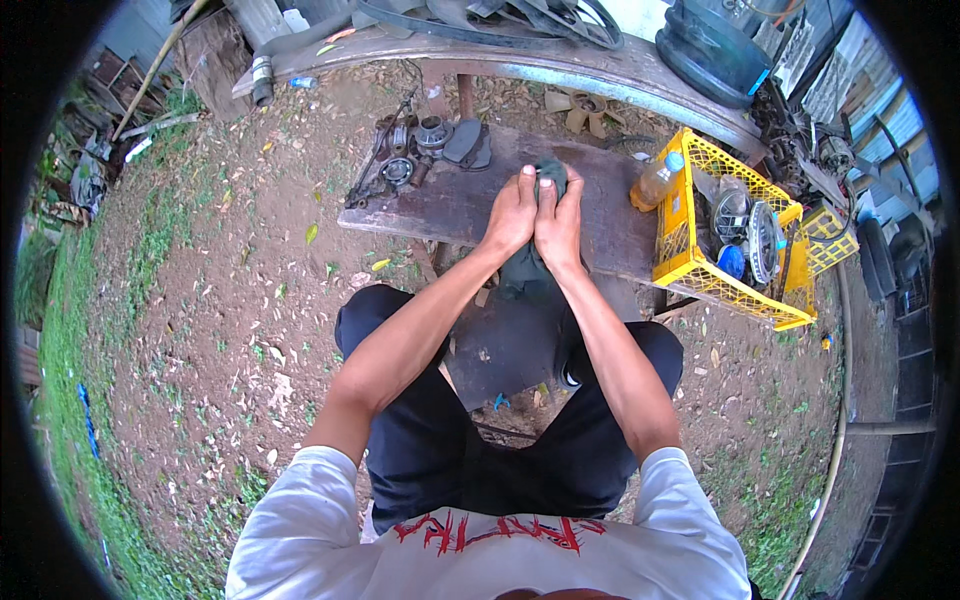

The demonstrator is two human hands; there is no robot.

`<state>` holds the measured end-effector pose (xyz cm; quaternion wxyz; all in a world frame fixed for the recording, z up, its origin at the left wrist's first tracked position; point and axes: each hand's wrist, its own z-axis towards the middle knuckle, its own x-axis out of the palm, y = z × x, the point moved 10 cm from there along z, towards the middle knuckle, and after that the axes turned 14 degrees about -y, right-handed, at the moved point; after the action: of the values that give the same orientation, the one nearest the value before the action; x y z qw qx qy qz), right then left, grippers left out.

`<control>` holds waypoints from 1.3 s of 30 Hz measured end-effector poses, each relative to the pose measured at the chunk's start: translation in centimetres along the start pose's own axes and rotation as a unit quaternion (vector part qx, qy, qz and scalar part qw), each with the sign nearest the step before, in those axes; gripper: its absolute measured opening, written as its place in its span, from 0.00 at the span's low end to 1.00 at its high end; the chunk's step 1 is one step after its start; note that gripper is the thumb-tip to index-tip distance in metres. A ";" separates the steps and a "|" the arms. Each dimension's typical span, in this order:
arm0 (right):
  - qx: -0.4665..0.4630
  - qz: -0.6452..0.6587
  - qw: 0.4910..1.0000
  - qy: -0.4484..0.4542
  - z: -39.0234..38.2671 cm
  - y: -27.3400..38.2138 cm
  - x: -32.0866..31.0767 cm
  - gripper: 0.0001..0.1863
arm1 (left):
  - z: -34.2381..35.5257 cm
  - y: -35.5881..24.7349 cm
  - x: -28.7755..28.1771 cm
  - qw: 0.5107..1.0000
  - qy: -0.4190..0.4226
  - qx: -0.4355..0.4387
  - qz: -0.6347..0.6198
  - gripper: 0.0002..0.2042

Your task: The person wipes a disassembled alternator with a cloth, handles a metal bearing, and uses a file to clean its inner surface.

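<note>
Both arms stretch forward over the low wooden bench [620, 222], and the hands meet side by side. Bunched between and beneath them is a dark green cloth [530, 275], whose loose end drapes over the bench's near edge. My left hand [512, 212] is closed on the cloth, thumb pointing away from me. My right hand [559, 220] presses against it from the other side, closed on the same cloth. Whether something is wrapped inside the cloth is hidden. Left of the hands lie dark flat pads [466, 146], a round metal part [432, 134] and a ring-shaped metal part [397, 172].
At the bench's right end a yellow crate [690, 262] holds metal parts and a blue-lidded item. A plastic bottle [655, 184] with amber liquid stands beside it. A longer bench [560, 72] at the back carries a black container [712, 52]. Leaves litter the dirt ground.
</note>
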<state>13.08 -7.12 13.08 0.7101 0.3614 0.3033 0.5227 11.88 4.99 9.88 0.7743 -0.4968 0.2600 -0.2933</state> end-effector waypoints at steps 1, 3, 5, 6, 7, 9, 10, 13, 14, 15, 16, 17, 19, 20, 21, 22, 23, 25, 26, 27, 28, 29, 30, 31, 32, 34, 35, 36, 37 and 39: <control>0.023 -0.002 1.000 0.019 0.0 -0.6 0.1 0.20 | -0.1 -0.1 -0.1 1.000 -0.002 0.015 0.010 0.22; 0.064 -0.025 0.996 0.049 0.4 -1.0 0.3 0.23 | -0.4 -2.3 -0.7 0.995 -0.007 0.097 0.028 0.20; 0.100 -0.065 0.990 0.071 1.2 -2.5 0.5 0.25 | -0.5 -3.9 -0.8 0.983 0.000 0.171 0.066 0.20; 0.141 -0.087 0.982 0.087 1.3 -3.8 0.5 0.26 | -0.8 -4.6 -0.7 0.974 0.004 0.208 0.086 0.20; 0.182 -0.109 0.972 0.103 1.4 -5.1 0.5 0.27 | -1.0 -4.0 -0.3 0.979 0.016 0.175 0.103 0.21; 0.143 -0.166 0.971 0.101 1.5 -2.9 0.1 0.27 | -0.4 -1.7 0.0 0.988 0.017 0.098 0.119 0.22; 0.091 -0.147 0.983 0.067 1.1 -2.1 0.3 0.26 | -0.2 -0.6 0.0 0.990 0.018 0.060 0.127 0.23; -0.060 -0.039 0.997 0.011 0.8 1.1 -0.5 0.25 | -0.1 -0.6 0.2 0.995 0.045 0.005 0.093 0.25; -0.008 -0.036 0.999 0.023 0.6 0.4 -0.5 0.25 | 0.1 -1.1 -0.2 0.995 0.036 0.017 0.090 0.25; 0.044 -0.032 0.998 0.035 0.4 -0.3 -0.4 0.26 | 0.1 -2.1 -0.3 0.988 0.044 0.066 0.133 0.24; 0.069 -0.046 0.996 0.046 0.6 -1.0 -0.3 0.26 | 0.1 -2.7 -0.3 0.986 0.062 0.083 0.133 0.25; 0.095 -0.062 0.992 0.059 1.0 -1.9 -0.3 0.27 | -0.1 -3.4 -0.5 0.983 0.079 0.097 0.132 0.25; 0.148 -0.079 0.984 0.055 1.3 -3.3 -0.6 0.30 | -0.7 -4.0 -0.5 0.982 0.061 0.138 0.118 0.27; 0.206 -0.043 0.976 0.053 0.8 -4.1 -0.5 0.30 | -0.7 -3.3 -0.5 0.988 0.054 0.094 0.108 0.27; 0.263 -0.007 0.963 0.051 0.3 -4.9 -0.4 0.30 | -0.8 -2.5 -0.5 0.993 0.048 0.050 0.098 0.28; 0.319 0.029 0.946 0.048 -0.4 -5.5 -0.2 0.30 | -0.9 -1.8 -0.5 0.995 0.040 0.006 0.087 0.28; 0.329 0.104 0.937 0.047 -0.8 -5.5 0.2 0.26 | -0.9 -0.5 0.0 0.995 0.039 -0.060 0.073 0.30; 0.167 0.007 0.985 0.038 -0.3 -3.6 -0.4 0.23 | -0.3 1.1 -0.3 0.990 0.017 -0.131 0.040 0.31; 0.085 -0.042 0.995 0.034 -0.5 -2.3 -0.5 0.22 | -0.3 1.3 -0.7 0.985 0.007 -0.168 0.024 0.32; -0.006 -0.007 1.000 0.027 -0.8 -0.4 -0.3 0.20 | 0.2 0.5 -1.2 0.988 0.013 -0.131 0.080 0.31; 0.014 -0.024 0.999 0.045 -1.0 -0.9 -0.2 0.21 | 0.5 -0.8 -1.2 0.991 0.028 -0.072 0.112 0.31; 0.033 -0.041 0.997 0.065 -0.9 -0.7 -0.3 0.21 | 0.7 -2.3 -1.3 0.989 0.042 -0.013 0.142 0.30; 0.051 -0.058 0.993 0.084 -0.8 -0.8 -0.3 0.22 | 0.7 -3.3 -1.3 0.982 0.056 0.046 0.172 0.30; 0.062 -0.091 0.990 0.089 -0.2 -1.5 -0.3 0.25 | 0.7 -2.4 -0.6 0.976 0.119 0.037 0.177 0.28; 0.084 -0.122 0.985 0.086 0.5 -2.3 0.0 0.28 | 0.5 -2.1 -0.8 0.982 0.111 0.027 0.148 0.28; 0.261 -0.025 0.962 0.071 -0.4 -5.0 -0.2 0.30 | -0.4 -1.7 -0.7 0.991 0.094 0.008 0.090 0.26; 0.284 0.035 0.958 0.019 -0.4 -5.5 -0.5 0.30 | -1.5 -1.1 -0.4 0.995 0.082 -0.037 0.053 0.22; 0.305 0.093 0.947 -0.034 -0.5 -6.1 -1.1 0.30 | -2.9 -1.9 0.0 0.995 0.086 -0.042 0.015 0.19; 0.293 0.081 0.952 -0.026 -0.4 -6.3 -1.2 0.30 | -3.0 -1.7 0.0 0.998 0.053 -0.020 -0.002 0.18; 0.202 0.022 0.979 -0.005 -0.3 -5.3 -0.7 0.30 | -2.5 -2.0 -0.5 1.000 0.027 0.003 0.001 0.17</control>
<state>15.47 -8.76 8.54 0.6122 0.5064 0.3909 0.4648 9.39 3.17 10.83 0.7690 -0.4858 0.2802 -0.3068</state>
